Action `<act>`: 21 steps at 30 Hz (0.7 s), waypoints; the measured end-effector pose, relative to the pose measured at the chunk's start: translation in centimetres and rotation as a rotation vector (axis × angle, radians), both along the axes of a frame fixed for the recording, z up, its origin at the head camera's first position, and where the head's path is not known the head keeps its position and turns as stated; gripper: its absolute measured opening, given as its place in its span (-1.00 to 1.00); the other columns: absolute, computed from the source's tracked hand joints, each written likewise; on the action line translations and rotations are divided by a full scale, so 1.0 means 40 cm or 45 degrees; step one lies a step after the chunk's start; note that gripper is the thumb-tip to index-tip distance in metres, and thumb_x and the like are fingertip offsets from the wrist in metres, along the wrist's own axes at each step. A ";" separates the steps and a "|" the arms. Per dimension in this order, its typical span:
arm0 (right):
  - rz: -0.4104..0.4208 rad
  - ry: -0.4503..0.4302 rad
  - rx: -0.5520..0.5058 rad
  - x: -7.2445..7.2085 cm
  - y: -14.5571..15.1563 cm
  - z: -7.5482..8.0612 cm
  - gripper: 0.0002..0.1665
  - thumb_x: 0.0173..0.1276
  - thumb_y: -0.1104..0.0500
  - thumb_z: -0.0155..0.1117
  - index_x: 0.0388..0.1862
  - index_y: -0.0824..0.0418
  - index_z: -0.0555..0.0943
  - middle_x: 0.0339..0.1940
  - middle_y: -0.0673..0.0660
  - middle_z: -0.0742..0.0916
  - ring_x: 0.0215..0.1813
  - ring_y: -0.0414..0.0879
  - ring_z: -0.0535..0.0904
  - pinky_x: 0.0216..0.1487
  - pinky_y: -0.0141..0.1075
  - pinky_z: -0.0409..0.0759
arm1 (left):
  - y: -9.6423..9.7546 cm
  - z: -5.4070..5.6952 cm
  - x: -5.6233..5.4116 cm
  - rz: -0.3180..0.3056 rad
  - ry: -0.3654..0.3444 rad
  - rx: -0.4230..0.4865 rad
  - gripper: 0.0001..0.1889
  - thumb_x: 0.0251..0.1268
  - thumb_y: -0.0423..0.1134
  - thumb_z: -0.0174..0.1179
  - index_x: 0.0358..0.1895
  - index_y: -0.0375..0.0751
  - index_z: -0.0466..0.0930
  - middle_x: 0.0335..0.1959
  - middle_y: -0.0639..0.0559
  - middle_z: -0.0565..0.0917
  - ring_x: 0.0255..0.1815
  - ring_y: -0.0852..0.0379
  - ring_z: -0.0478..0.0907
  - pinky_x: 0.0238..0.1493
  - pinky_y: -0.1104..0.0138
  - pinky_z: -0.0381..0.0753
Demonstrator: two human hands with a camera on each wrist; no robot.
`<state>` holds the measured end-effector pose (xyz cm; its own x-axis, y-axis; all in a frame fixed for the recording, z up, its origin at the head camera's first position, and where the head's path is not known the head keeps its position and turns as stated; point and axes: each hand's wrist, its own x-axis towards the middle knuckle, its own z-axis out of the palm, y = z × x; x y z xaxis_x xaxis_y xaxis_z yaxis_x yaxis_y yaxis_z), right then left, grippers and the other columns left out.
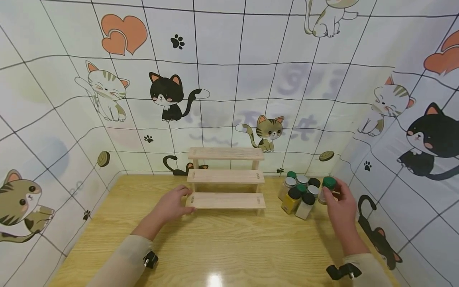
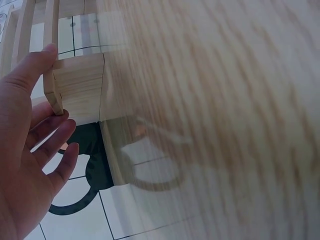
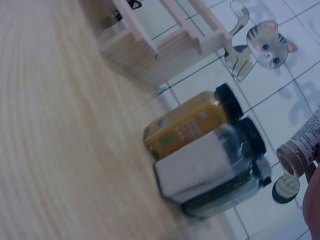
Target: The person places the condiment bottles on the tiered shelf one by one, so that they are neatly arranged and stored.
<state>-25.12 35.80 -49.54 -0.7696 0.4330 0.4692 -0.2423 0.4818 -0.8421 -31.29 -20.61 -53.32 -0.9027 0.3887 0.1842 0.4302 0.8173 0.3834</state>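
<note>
A three-tier wooden shelf rack [image 1: 226,201] stands on the table. My left hand [image 1: 173,204] pinches the left end of its lowest tier, thumb on one face and fingertips at the other [image 2: 62,112]. In my right hand [image 1: 342,205] is a spice jar [image 1: 328,183] with a green cap. The right wrist view shows this jar's base [image 3: 290,160] lifted off the table; the fingers there are mostly out of frame. Just left of it, several spice jars stand close together, among them a yellow-filled jar [image 1: 291,200] and a pale-filled jar [image 1: 305,206], both black-capped.
The wood-grain table [image 1: 229,247] stretches in front of the rack. A cat-print sheet [image 1: 222,79] hangs behind the table and along both sides, close to the rack's back and to my right hand.
</note>
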 end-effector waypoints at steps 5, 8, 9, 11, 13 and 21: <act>0.051 0.047 -0.019 -0.030 -0.032 0.052 -0.52 0.62 0.22 0.41 0.46 0.20 0.66 -0.02 -0.24 0.68 0.00 -0.30 0.61 -0.11 -0.59 0.57 | -0.005 0.007 0.002 -0.005 0.010 -0.001 -0.28 0.25 0.08 0.67 0.34 -0.29 0.69 0.19 -0.07 0.66 0.18 -0.13 0.70 0.23 -0.09 0.72; 0.113 0.066 -0.066 -0.048 -0.056 0.076 -0.50 0.62 0.22 0.42 0.48 0.20 0.66 -0.02 -0.22 0.70 -0.05 -0.28 0.64 -0.18 -0.60 0.61 | -0.006 0.011 0.004 -0.011 0.028 0.004 -0.29 0.24 0.07 0.67 0.33 -0.30 0.69 0.18 -0.07 0.67 0.16 -0.14 0.70 0.22 -0.10 0.73; 0.136 0.065 -0.085 -0.052 -0.065 0.083 -0.49 0.62 0.21 0.42 0.49 0.17 0.66 -0.02 -0.22 0.70 -0.06 -0.28 0.65 -0.19 -0.59 0.62 | -0.005 0.012 0.005 -0.014 0.028 0.011 -0.29 0.24 0.06 0.67 0.32 -0.31 0.70 0.17 -0.08 0.67 0.15 -0.14 0.70 0.21 -0.10 0.73; 0.179 0.056 -0.096 -0.062 -0.083 0.094 -0.46 0.64 0.18 0.42 0.54 0.08 0.65 -0.01 -0.19 0.71 -0.07 -0.28 0.69 -0.14 -0.58 0.65 | -0.004 0.013 0.007 -0.016 0.029 0.024 -0.29 0.23 0.05 0.68 0.32 -0.32 0.69 0.17 -0.09 0.67 0.15 -0.15 0.70 0.21 -0.11 0.73; 0.226 0.037 -0.104 -0.070 -0.103 0.103 -0.43 0.65 0.15 0.42 0.58 0.01 0.62 0.00 -0.16 0.72 -0.08 -0.28 0.72 -0.08 -0.56 0.66 | -0.003 0.012 0.009 -0.013 0.022 0.030 -0.28 0.23 0.04 0.68 0.32 -0.33 0.69 0.19 -0.11 0.67 0.16 -0.16 0.70 0.21 -0.12 0.73; 0.353 0.017 -0.081 -0.114 -0.177 0.134 -0.36 0.65 0.13 0.43 0.64 0.00 0.57 0.07 -0.13 0.76 0.05 -0.34 0.73 0.04 -0.55 0.65 | -0.001 0.006 0.007 0.012 -0.002 0.013 -0.28 0.25 0.08 0.67 0.35 -0.27 0.69 0.19 -0.05 0.66 0.16 -0.12 0.70 0.20 -0.08 0.73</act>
